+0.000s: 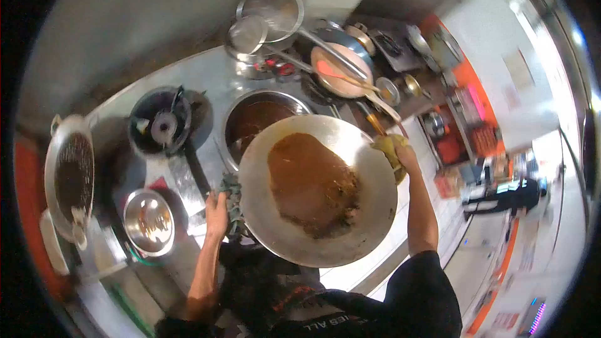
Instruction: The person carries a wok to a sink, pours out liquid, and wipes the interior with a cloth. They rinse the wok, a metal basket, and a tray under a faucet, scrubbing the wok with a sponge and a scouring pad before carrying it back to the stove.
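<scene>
A large metal wok (369,213) is held up in front of my body, with brown liquid (310,178) pooled inside and dark bits along its lower right side. My right hand (405,155) is closed around a yellow-green cloth (389,150) at the wok's right rim. On the opposite side, my left hand (217,213) grips a grey-green cloth (234,203) against the wok's left edge. Both cloths hide the places where the wok is gripped. Just behind the wok stands a metal pot (233,106) containing dark brown liquid, partly covered by the wok.
A black gas burner (161,122) sits left of the pot. Nearer are a shiny metal bowl (149,222) and a large perforated strainer (69,178). Long-handled sieves (270,11) and a pan (341,69) lie at the back. A person in dark clothing (507,199) stands far right.
</scene>
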A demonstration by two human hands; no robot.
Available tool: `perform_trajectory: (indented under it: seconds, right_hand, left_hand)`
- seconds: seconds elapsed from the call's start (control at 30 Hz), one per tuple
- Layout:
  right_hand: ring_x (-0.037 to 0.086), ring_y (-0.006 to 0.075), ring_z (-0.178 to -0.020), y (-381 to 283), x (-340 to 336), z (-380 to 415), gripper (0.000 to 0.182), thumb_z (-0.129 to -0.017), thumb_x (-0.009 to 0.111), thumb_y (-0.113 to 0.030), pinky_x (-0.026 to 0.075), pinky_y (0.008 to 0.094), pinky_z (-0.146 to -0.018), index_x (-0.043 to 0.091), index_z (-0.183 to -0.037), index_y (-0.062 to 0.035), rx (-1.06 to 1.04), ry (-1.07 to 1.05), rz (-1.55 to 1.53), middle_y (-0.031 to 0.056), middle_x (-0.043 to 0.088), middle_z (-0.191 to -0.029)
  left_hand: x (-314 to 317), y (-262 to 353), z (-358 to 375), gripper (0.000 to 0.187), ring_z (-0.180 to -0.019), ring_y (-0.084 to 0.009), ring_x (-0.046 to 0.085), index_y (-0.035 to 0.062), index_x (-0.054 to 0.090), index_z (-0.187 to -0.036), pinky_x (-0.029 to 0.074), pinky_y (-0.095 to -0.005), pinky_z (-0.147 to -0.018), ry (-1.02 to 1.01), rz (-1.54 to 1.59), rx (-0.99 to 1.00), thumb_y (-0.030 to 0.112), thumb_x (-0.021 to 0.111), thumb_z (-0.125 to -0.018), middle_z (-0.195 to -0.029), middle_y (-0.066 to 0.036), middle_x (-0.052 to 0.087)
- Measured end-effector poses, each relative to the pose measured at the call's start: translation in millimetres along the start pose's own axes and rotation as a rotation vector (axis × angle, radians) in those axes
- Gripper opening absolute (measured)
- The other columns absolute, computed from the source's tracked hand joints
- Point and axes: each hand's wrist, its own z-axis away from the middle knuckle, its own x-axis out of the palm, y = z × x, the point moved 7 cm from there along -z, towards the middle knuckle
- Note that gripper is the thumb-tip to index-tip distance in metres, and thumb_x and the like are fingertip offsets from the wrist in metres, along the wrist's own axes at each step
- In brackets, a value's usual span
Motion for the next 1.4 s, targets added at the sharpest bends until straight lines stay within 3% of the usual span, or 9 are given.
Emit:
perform_trajectory:
  seconds: [0.2,0.33,0.4,0.5,0.57,0.7,0.83,1.03,1.4]
  right_hand:
    - [0.063,0.0403,-0.107,-19.8,-43.2,120.1,0.084,-0.083,0.045,-0.076,0.049,0.0452,-0.09,0.067,-0.111,0.0001,0.531,0.186,0.186,0.0283,0.065,-0.113]
    - [0.065,0.0421,-0.099,-49.1,-61.7,200.4,0.084,-0.086,0.042,-0.075,0.051,0.0473,-0.086,0.067,-0.108,0.0025,0.564,0.275,0.145,0.0281,0.067,-0.106]
    - [0.068,0.0385,-0.093,-36.8,-60.2,238.1,0.088,-0.081,0.041,-0.081,0.052,0.0453,-0.081,0.073,-0.091,-0.0001,0.584,0.333,0.03,0.0248,0.07,-0.089]
    - [0.066,0.0412,-0.095,-37.5,-91.4,320.4,0.081,-0.086,0.043,-0.072,0.052,0.0474,-0.085,0.07,-0.1,0.0027,0.65,0.481,-0.042,0.0255,0.069,-0.099]
    - [0.066,0.0408,-0.099,-33.3,-106.7,376.8,0.078,-0.085,0.049,-0.071,0.052,0.0465,-0.087,0.069,-0.102,0.0026,0.78,0.6,-0.059,0.0256,0.069,-0.101]
    - [0.065,0.0403,-0.1,-39.0,-103.7,501.7,0.08,-0.084,0.05,-0.072,0.051,0.045,-0.087,0.068,-0.106,0.0026,0.951,0.679,-0.195,0.0258,0.068,-0.105]
    - [0.065,0.0394,-0.1,-54.2,-111.9,664.8,0.076,-0.085,0.051,-0.069,0.052,0.0447,-0.087,0.068,-0.106,0.0025,1.106,0.818,-0.239,0.0261,0.067,-0.105]
    - [0.064,0.0382,-0.103,-1.7,-61.9,883.3,0.062,-0.088,0.056,-0.056,0.051,0.0448,-0.09,0.066,-0.107,0.0022,1.359,1.059,-0.302,0.0244,0.067,-0.108]
    - [0.068,0.0388,-0.088,-62.3,24.9,1239.0,0.066,-0.086,0.057,-0.058,0.054,0.045,-0.08,0.069,-0.095,0.0058,1.799,1.514,-0.374,0.0259,0.069,-0.089]
  left_hand:
    - [-1.4,65.2,7.7,0.045,-0.109,-0.0238,0.055,-0.0007,0.055,-0.124,0.042,-0.0347,-0.096,-0.152,0.025,0.128,0.035,0.047,-0.097,-0.121,-0.013,0.059]
    - [-14.6,106.6,0.9,0.05,-0.117,-0.0261,0.051,-0.0022,0.053,-0.128,0.038,-0.0368,-0.102,-0.157,-0.198,0.282,0.037,0.045,-0.099,-0.128,-0.014,0.056]
    - [-36.2,92.5,-31.0,0.053,-0.118,-0.0272,0.05,-0.0033,0.054,-0.127,0.037,-0.0377,-0.103,-0.168,-0.273,0.343,0.04,0.044,-0.099,-0.127,-0.015,0.056]
    - [5.8,134.6,15.3,0.06,-0.121,-0.0295,0.049,-0.0044,0.058,-0.123,0.035,-0.0398,-0.105,-0.205,-0.215,0.4,0.048,0.041,-0.1,-0.128,-0.017,0.056]
    - [5.9,103.4,-85.8,0.066,-0.124,-0.0314,0.048,-0.0044,0.053,-0.13,0.034,-0.042,-0.107,-0.446,-0.51,0.723,0.052,0.039,-0.1,-0.135,-0.018,0.051]
    - [39.2,192.1,73.4,0.073,-0.125,-0.0346,0.047,-0.0053,0.048,-0.135,0.036,-0.0442,-0.106,-0.39,-0.538,0.455,0.057,0.039,-0.098,-0.144,-0.02,0.042]
    - [103.7,143.6,-2.2,0.065,-0.116,-0.0328,0.054,-0.0022,0.053,-0.131,0.043,-0.0451,-0.098,-0.637,-0.549,0.558,0.052,0.044,-0.097,-0.132,-0.02,0.053]
    - [213.1,108.9,215.2,0.063,-0.113,-0.034,0.056,-0.0014,0.055,-0.127,0.048,-0.0462,-0.094,-0.966,-0.499,0.35,0.051,0.047,-0.094,-0.127,-0.019,0.055]
    - [316.4,-40.4,527.1,0.056,-0.105,-0.0315,0.061,-0.0002,0.056,-0.124,0.051,-0.0453,-0.089,-1.577,-0.761,0.159,0.046,0.047,-0.094,-0.119,-0.016,0.061]
